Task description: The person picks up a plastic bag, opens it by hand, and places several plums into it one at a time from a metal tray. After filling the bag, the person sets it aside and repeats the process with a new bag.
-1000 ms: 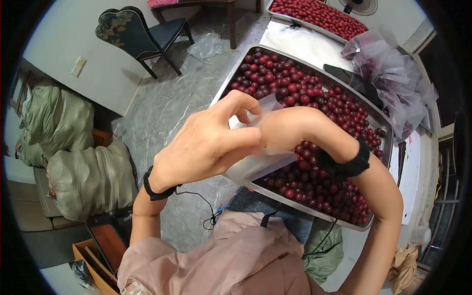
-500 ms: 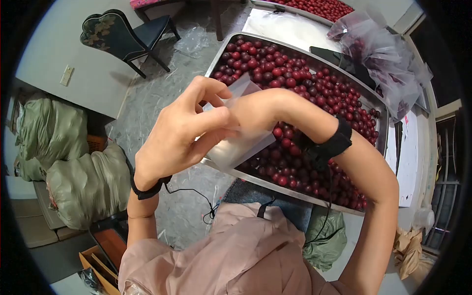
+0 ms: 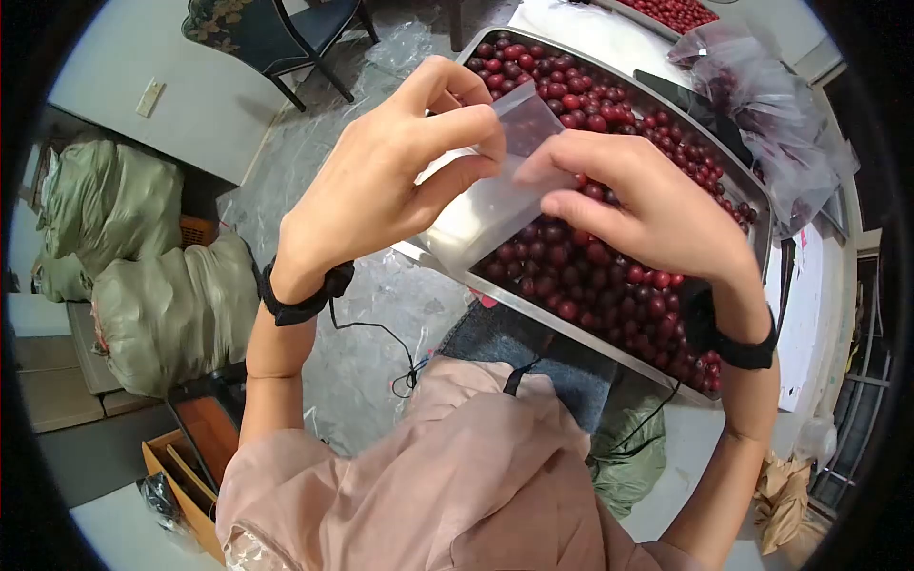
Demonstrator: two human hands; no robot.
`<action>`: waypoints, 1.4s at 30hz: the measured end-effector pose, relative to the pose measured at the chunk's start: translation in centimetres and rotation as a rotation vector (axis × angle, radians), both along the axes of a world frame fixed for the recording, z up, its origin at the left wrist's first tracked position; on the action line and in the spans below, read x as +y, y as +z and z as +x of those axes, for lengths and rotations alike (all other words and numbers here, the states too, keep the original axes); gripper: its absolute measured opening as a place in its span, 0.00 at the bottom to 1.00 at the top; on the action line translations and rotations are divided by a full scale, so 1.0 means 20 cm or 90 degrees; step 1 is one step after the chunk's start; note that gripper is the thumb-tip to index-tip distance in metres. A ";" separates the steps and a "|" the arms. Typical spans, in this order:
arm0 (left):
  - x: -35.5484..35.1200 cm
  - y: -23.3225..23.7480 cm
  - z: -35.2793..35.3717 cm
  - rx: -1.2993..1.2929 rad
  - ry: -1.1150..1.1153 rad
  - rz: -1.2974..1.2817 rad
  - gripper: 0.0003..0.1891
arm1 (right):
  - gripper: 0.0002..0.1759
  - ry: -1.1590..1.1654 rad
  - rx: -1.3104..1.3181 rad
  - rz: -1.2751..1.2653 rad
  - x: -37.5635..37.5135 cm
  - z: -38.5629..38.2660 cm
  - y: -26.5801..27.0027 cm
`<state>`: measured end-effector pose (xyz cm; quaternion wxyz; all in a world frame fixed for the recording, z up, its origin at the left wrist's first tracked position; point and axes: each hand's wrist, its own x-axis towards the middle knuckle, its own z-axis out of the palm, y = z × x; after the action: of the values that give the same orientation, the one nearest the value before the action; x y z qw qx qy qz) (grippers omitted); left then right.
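Observation:
My left hand [image 3: 400, 157] pinches the upper edge of a clear plastic bag [image 3: 490, 205] between thumb and fingers. The bag hangs over the near-left corner of a metal tray [image 3: 609, 350] and shows whitish lower down. On the bag's right side is my right hand [image 3: 647, 195], thumb and index finger apart, with the fingertips overlapping the bag's edge. Below and around this hand, round dark-red fruits [image 3: 609, 309] fill the tray.
Clear plastic bags [image 3: 762, 114] lie heaped at the tray's far right. Another tray of red fruits [image 3: 666, 11] is at the back. Green sacks [image 3: 176, 314] stand at left, a dark chair [image 3: 276, 33] at upper left. Dark cables run from both wristbands.
My right hand has drawn back to the right from behind my left hand, and its fingers now show. My left hand still pinches the bag. The view has shifted slightly.

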<state>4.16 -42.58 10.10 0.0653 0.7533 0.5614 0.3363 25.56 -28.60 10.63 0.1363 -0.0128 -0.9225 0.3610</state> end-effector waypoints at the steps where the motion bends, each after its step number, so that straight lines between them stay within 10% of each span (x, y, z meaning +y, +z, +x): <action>1: 0.00 0.00 0.01 0.011 -0.003 0.008 0.09 | 0.10 -0.027 0.050 0.036 -0.02 -0.01 -0.03; 15: -0.10 -0.05 0.22 0.108 0.185 0.107 0.40 | 0.09 -0.133 0.127 0.120 -0.10 0.00 -0.05; 30: -0.09 -0.12 0.21 0.014 0.220 0.152 0.19 | 0.09 -0.229 0.231 0.100 -0.08 0.18 0.12; 42: -0.09 -0.15 0.24 -0.058 0.215 0.171 0.13 | 0.16 -0.219 -0.093 0.150 0.03 0.42 -0.32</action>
<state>8.89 -44.40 7.05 -0.0673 0.6345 0.6263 0.4478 33.96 -28.08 4.29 0.1293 -0.1804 -0.9499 0.2203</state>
